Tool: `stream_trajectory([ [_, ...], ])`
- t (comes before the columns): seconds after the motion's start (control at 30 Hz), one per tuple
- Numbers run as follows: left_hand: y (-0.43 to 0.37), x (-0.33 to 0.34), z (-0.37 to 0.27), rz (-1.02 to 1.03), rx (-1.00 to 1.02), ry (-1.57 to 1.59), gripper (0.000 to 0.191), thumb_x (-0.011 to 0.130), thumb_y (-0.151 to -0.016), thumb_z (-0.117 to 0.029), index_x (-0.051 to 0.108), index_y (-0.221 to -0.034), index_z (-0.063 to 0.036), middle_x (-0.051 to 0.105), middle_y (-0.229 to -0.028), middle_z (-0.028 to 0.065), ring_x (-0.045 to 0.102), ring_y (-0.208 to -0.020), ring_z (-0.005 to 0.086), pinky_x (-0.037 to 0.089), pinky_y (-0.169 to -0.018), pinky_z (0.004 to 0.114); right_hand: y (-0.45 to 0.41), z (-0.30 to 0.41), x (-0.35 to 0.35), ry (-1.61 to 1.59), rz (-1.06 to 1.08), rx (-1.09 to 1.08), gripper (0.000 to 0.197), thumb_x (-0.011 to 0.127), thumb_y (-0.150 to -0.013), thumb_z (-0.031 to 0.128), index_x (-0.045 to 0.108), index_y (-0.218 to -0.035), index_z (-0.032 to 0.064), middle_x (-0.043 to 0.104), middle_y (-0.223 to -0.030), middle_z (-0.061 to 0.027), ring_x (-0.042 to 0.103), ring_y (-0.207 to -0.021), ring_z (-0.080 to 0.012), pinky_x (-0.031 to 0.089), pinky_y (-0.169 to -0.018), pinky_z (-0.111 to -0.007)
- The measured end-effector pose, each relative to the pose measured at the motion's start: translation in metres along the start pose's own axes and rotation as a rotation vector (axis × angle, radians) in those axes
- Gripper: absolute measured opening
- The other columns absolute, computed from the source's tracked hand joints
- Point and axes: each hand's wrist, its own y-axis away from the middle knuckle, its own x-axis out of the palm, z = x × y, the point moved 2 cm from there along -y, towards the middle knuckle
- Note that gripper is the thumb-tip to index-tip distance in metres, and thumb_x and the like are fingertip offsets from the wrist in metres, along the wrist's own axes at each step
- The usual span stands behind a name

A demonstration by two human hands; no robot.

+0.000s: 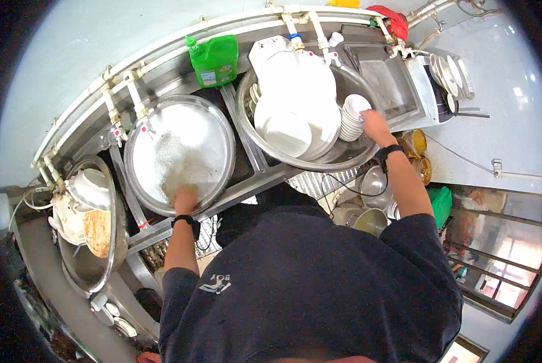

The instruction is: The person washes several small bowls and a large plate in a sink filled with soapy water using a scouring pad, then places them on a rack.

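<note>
My left hand (185, 198) is partly under the cloudy, foamy water of a round metal basin (223, 120); its fingers are hidden, so whether it holds anything cannot be told. My right hand (374, 123) is at the side of a stack of small white bowls (351, 120), fingertips touching the upper ones. That stack stands inside a larger metal basin (271, 156), to the right of several large white plates (293, 113). More small dishes (254, 95) stand on edge at this basin's left side.
A green detergent jug (214, 61) stands behind the basins, below white pipes with taps (145, 128). At left, another metal basin (116, 245) holds white dishes and a brown-patterned plate (97, 231). A metal sink (384, 77) and a dish rack (447, 77) lie at right.
</note>
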Motion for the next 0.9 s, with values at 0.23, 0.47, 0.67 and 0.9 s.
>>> stream_trajectory([
  [0.23, -0.074, 0.081, 0.088, -0.063, 0.062, 0.209, 0.026, 0.068, -0.077, -0.023, 0.068, -0.09, -0.0011, 0.068, -0.1, 0.0203, 0.062, -0.103, 0.0378, 0.05, -0.088, 0.045, 0.037, 0.04, -0.062, -0.203, -0.171, 0.039, 0.032, 0.056, -0.079, 0.008, 0.068, -0.108, 0.0023, 0.066, -0.106, -0.0237, 0.063, -0.1, -0.0415, 0.049, -0.091, -0.047],
  [0.47, -0.071, 0.05, 0.058, 0.114, -0.175, 0.565, 0.048, 0.056, -0.088, -0.035, 0.062, -0.119, 0.0011, 0.058, -0.128, 0.0237, 0.056, -0.119, 0.0414, 0.044, -0.099, 0.053, 0.065, 0.134, -0.1, -0.229, -0.173, -0.006, 0.035, 0.054, -0.079, 0.005, 0.065, -0.113, 0.0021, 0.065, -0.111, -0.0219, 0.062, -0.103, -0.0403, 0.049, -0.092, -0.044],
  [0.67, -0.066, 0.022, 0.119, 0.181, -0.364, 0.496, 0.05, 0.057, -0.088, -0.036, 0.059, -0.125, -0.001, 0.055, -0.135, 0.0232, 0.055, -0.121, 0.0398, 0.045, -0.1, 0.049, 0.051, 0.279, -0.132, -0.442, -0.129, -0.283, 0.041, 0.056, -0.076, -0.005, 0.062, -0.116, 0.0014, 0.064, -0.112, -0.0194, 0.062, -0.105, -0.0371, 0.049, -0.093, -0.041],
  [0.9, -0.048, 0.027, 0.093, -0.094, 0.088, 0.377, 0.058, 0.059, -0.088, -0.031, 0.045, -0.139, -0.0074, 0.051, -0.138, 0.0224, 0.058, -0.116, 0.0354, 0.052, -0.089, 0.044, 0.046, 0.449, -0.035, -0.721, 0.096, -0.689, 0.044, 0.06, -0.08, 0.003, 0.06, -0.124, 0.0041, 0.057, -0.118, -0.0171, 0.058, -0.108, -0.036, 0.048, -0.093, -0.04],
])
